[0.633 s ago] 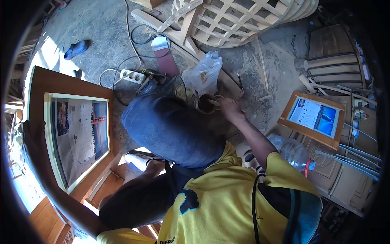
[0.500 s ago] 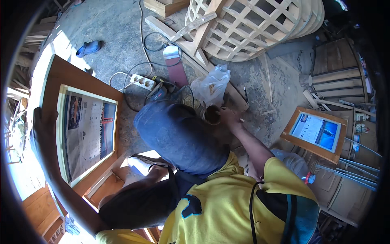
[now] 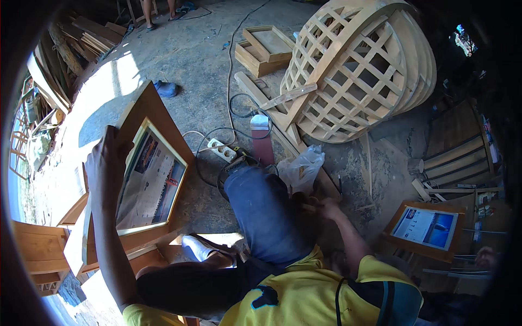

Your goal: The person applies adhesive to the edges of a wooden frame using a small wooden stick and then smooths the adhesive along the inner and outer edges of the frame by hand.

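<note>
My left hand (image 3: 106, 157) is clenched on the far left edge of the wooden frame (image 3: 155, 117); the fingers wrap over that edge and their tips are hidden behind it. The frame stands tilted on the floor to my left. It is flat, rectangular, of reddish-brown wood with a paler inner border, and a printed sheet (image 3: 149, 182) fills its panel.

My right hand (image 3: 326, 206) reaches down past my knee, which is covered in blue denim. Whether its fingers are closed, and on what, I cannot tell: they are partly shadowed and small. A crumpled translucent plastic bag (image 3: 302, 168) lies just beyond that hand.

Further off on the grey, dusty concrete floor (image 3: 185, 54) lie a white power strip (image 3: 223, 151) with coiled cable and a dark red belt sander (image 3: 262, 142). At far right, a stack of arched lattice panels (image 3: 359, 70) of pale wood leans together. To the near right, a second framed print (image 3: 427, 227) lies flat. My yellow shirt cuts off the lower view.
</note>
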### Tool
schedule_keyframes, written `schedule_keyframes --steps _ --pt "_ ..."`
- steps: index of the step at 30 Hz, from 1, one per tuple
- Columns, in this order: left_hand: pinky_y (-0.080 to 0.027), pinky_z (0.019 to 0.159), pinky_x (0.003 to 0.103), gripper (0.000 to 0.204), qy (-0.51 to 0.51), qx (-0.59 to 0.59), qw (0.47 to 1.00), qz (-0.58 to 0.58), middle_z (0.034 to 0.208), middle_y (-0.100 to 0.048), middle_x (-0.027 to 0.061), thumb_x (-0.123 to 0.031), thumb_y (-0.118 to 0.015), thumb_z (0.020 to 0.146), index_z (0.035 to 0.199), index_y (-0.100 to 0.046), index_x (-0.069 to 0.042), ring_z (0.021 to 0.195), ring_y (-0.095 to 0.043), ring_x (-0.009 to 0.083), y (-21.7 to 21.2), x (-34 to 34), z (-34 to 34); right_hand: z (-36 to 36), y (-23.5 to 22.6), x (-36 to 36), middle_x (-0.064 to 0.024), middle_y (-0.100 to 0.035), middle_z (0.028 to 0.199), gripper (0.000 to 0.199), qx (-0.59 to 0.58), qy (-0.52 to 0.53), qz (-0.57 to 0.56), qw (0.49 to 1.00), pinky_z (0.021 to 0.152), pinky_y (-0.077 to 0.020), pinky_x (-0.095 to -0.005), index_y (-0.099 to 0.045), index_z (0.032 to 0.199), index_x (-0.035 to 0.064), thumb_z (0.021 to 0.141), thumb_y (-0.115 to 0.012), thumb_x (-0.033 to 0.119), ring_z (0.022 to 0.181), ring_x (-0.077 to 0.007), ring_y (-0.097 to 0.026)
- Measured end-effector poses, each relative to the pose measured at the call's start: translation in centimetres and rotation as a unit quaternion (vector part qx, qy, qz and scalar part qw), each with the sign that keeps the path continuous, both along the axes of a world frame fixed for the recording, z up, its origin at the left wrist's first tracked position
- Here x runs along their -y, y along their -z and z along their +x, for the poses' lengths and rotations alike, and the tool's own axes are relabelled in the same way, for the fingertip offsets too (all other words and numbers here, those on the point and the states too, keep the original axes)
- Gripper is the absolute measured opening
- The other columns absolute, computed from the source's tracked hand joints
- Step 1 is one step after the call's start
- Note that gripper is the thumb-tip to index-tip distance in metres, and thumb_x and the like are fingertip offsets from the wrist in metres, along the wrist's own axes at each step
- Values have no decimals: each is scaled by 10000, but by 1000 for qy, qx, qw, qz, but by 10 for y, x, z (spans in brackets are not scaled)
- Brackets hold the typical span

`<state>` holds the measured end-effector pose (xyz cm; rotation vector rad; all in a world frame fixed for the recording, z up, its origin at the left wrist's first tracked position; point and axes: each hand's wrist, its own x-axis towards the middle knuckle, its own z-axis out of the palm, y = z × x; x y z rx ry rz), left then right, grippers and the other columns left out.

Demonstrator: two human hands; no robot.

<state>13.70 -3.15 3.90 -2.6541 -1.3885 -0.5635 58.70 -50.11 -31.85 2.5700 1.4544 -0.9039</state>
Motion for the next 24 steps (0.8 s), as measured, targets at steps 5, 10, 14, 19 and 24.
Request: schedule_keyframes --steps 5,10,14,19,24 --pt "-555 732 535 313 -37 -36 999 -18 1057 -744 209 -247 -705 958 1184 -567 -81 892 -714 448 -1 -11 -17 -11 -130 -22 -30 -685 837 269 -294 327 89 894 597 -539 -272 -724 1202 15 955 -685 115 672 -114 -651" --pt "-547 754 532 353 -8 -59 998 5 1067 -739 216 -268 -707 959 1217 -566 -71 920 -709 446 8 -13 -11 -21 -217 -65 -27 -659 847 265 -407 281 291 819 611 -530 -239 -686 1202 -8 973 -681 124 689 -86 -635" --pt "-550 726 518 321 17 -22 1000 0 1033 -743 202 -229 -735 934 1168 -584 -70 877 -712 442 3 -10 -12 -32 -250 -111 -33 -679 864 217 -469 210 342 786 626 -537 -236 -664 1185 5 995 -666 112 697 -74 -640" --pt "-551 709 509 327 -27 -5 1000 -13 992 -749 197 -217 -759 909 1146 -582 -76 842 -721 426 -15 8 -21 -58 -280 -169 -67 -707 891 214 -469 146 356 795 658 -536 -255 -637 1200 6 1012 -641 107 700 -104 -648" --pt "-535 703 498 312 -1 18 999 -49 932 -751 181 -233 -759 906 1117 -572 -99 821 -721 408 -17 12 -14 -77 -293 -205 -61 -690 884 348 -417 78 394 815 701 -536 -254 -600 1376 -13 1058 -563 125 724 -101 -635"
